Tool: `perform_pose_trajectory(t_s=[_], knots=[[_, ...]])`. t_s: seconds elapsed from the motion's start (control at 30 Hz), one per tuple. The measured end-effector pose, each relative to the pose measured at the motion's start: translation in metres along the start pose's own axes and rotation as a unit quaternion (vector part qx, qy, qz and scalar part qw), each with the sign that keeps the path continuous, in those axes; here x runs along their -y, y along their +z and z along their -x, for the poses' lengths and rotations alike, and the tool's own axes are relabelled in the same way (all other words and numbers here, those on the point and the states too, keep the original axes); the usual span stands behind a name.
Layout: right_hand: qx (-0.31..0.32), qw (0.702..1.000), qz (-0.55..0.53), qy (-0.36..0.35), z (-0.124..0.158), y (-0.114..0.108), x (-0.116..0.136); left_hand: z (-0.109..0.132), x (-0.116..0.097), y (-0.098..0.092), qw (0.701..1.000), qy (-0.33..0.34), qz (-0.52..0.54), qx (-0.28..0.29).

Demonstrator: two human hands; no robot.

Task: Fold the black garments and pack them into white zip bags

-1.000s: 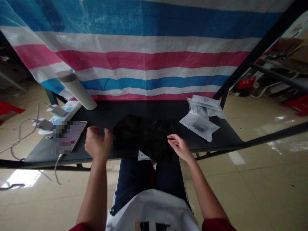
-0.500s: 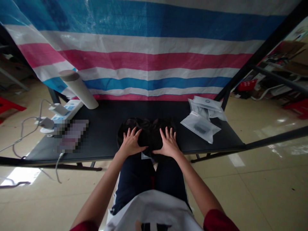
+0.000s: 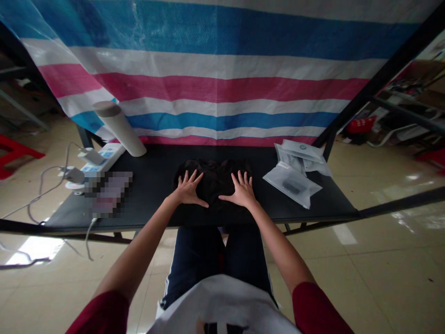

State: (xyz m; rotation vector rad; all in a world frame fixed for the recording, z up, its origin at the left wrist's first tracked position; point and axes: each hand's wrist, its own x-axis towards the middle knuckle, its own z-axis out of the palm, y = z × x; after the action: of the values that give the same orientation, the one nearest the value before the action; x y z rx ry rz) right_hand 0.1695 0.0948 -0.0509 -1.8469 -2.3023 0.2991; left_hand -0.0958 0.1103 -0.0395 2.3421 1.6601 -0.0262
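Cloth (image 3: 212, 183), black and folded into a flat pile, is laid at the middle of the surface (image 3: 149, 185). It is pressed down by the left hand (image 3: 187, 189) and right hand (image 3: 242, 191), with fingers (image 3: 191, 177) spread wide and nothing gripped. Plastic pouches (image 3: 294, 174) are placed well to the right; a cardboard tube (image 3: 120, 128) and power strip (image 3: 106, 157) are seen further left.

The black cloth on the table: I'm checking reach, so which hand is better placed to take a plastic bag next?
Probably the right hand. It rests flat on the black cloth, on the side nearest the plastic bags. The left hand lies on the cloth's far side from them.
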Motion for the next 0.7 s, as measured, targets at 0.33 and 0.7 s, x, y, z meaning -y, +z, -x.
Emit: perform_pose_trajectory(t_s=[0.33, 0.7], knots=[[-0.009, 1.0, -0.01, 0.022, -0.021, 0.003, -0.004, -0.017, 0.003, 0.002, 0.991, -0.017, -0.002, -0.135], [-0.011, 1.0, -0.007, 0.025, -0.018, 0.004, -0.002, -0.003, -0.008, 0.004, 0.976, -0.08, -0.002, -0.2]])
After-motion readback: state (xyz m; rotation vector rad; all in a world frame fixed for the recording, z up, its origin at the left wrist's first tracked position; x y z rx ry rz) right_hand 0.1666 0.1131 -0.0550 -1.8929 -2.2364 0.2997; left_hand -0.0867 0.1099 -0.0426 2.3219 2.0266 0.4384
